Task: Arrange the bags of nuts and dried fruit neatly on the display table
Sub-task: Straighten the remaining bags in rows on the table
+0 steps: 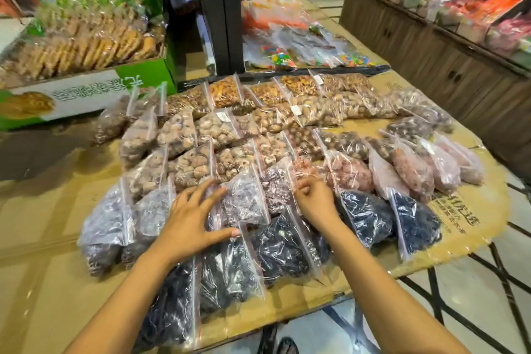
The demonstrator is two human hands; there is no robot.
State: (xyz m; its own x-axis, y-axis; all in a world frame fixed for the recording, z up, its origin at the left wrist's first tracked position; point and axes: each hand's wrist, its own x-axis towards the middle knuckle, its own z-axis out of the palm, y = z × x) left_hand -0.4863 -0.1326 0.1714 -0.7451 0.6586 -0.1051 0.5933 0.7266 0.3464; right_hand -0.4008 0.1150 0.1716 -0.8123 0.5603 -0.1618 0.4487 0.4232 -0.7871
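Several clear zip bags of nuts and dried fruit lie in overlapping rows on a cardboard-covered display table [51,282]. Pale nuts fill the far rows [313,112], pinkish bags [413,169] lie at the right, and dark dried fruit bags [275,250] lie nearest me. My left hand [192,221] rests with spread fingers on a bag of purplish-grey dried fruit [244,201], thumb along its lower edge. My right hand [314,197] has curled fingers pinching the top edge of a neighbouring purplish bag [277,187], beside a pink one.
A green and white carton [86,95] of wrapped biscuits stands at the far left. A black post [222,8] rises behind the rows, with candy bags [281,57] beyond it. Wooden shelving [431,46] with colourful packets runs along the right. The table's front edge lies near my forearms.
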